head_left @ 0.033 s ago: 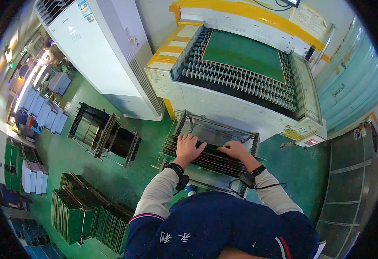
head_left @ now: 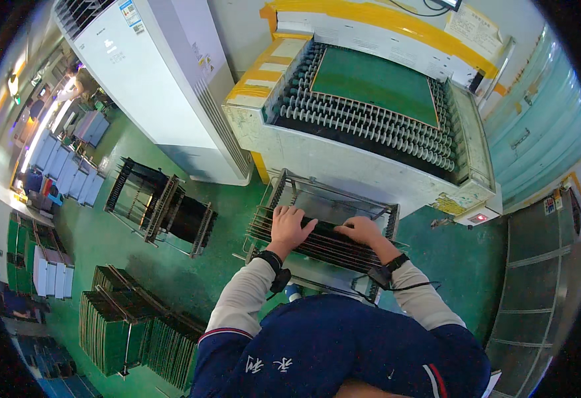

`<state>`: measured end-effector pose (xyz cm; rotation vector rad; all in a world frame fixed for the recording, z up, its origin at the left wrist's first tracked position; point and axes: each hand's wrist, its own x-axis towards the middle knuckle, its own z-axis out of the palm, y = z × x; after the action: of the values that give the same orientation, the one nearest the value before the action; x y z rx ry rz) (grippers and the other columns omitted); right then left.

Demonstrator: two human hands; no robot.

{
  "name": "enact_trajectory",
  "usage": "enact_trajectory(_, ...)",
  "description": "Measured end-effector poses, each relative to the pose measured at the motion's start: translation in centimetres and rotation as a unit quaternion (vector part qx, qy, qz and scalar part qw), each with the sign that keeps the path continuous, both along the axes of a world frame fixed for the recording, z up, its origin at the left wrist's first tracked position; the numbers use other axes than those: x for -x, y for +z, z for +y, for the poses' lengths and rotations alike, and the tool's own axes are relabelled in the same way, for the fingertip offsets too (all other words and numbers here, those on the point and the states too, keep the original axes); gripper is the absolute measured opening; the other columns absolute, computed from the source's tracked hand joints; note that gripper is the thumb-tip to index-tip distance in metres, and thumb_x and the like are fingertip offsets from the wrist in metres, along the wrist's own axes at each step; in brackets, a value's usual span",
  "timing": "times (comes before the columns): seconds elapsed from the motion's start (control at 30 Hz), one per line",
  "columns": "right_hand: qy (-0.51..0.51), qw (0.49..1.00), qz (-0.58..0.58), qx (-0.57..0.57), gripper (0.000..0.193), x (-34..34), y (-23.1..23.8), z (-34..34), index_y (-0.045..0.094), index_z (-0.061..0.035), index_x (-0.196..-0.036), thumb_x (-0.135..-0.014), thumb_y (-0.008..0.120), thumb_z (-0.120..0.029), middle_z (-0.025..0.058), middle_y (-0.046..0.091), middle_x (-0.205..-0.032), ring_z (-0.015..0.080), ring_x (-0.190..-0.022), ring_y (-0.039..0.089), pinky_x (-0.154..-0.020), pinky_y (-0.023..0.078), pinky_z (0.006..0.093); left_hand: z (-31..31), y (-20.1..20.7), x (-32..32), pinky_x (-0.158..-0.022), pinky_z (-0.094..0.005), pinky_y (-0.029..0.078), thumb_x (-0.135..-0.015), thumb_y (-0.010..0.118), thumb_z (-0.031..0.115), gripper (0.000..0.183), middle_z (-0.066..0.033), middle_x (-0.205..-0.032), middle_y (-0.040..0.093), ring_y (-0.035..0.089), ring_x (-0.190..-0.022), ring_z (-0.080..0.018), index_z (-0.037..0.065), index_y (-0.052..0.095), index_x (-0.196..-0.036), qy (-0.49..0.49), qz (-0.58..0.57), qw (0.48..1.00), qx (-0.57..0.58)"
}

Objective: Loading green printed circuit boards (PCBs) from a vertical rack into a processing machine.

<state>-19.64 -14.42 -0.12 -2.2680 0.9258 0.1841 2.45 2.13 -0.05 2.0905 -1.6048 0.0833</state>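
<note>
Left hand (head_left: 290,227) and right hand (head_left: 362,232) sit apart on the top edges of thin dark panels (head_left: 323,250) lined up in a grey metal wire rack (head_left: 394,222); can't tell if either is gripping. Just beyond, an off-white boxy conveyor machine (head_left: 343,160) with toothed grey rollers (head_left: 343,118) carries one flat green rectangular board (head_left: 376,83). Off left, a dark slotted metal rack (head_left: 161,211) holds black sheets (head_left: 191,217); nearer, upright green panels (head_left: 105,325) stand packed in rows.

The open rectangular metal rack (head_left: 278,191) looks dull, the broad green floor (head_left: 234,207) smooth and glossy, the navy-blue cloth shirt (head_left: 330,341) matt.
</note>
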Motion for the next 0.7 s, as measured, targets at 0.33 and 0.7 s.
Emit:
enact_trajectory(0.33, 0.002, 1.0, 0.015, -0.003, 0.067, 0.03, -0.09, -0.14, 0.081, -0.0098, -0.105, -0.091, 0.062, -0.072, 0.0175, 0.077, -0.099, 0.039, -0.096, 0.073, -0.083, 0.056, 0.0484, -0.06, 0.35, 0.07, -0.11, -0.0512, 0.039, -0.092, 0.071, 0.05, 0.045, -0.0177, -0.101, 0.072, 0.065, -0.107, -0.0396, 0.004, 0.072, -0.091, -0.001, 0.01, 1.0, -0.018)
enact_trajectory(0.7, -0.002, 1.0, 0.025, 0.0, 0.068, 0.14, 0.17, 0.06, 0.082, -0.0117, -0.106, -0.09, 0.062, -0.075, 0.0157, 0.078, -0.1, 0.0378, -0.097, 0.073, -0.082, 0.056, 0.047, 0.01, 0.01, 0.1, -0.108, -0.0504, 0.04, -0.091, 0.073, 0.049, 0.044, -0.0167, -0.101, 0.072, 0.064, -0.106, -0.0393, 0.005, 0.072, -0.09, -0.001, 0.012, 1.0, 0.001)
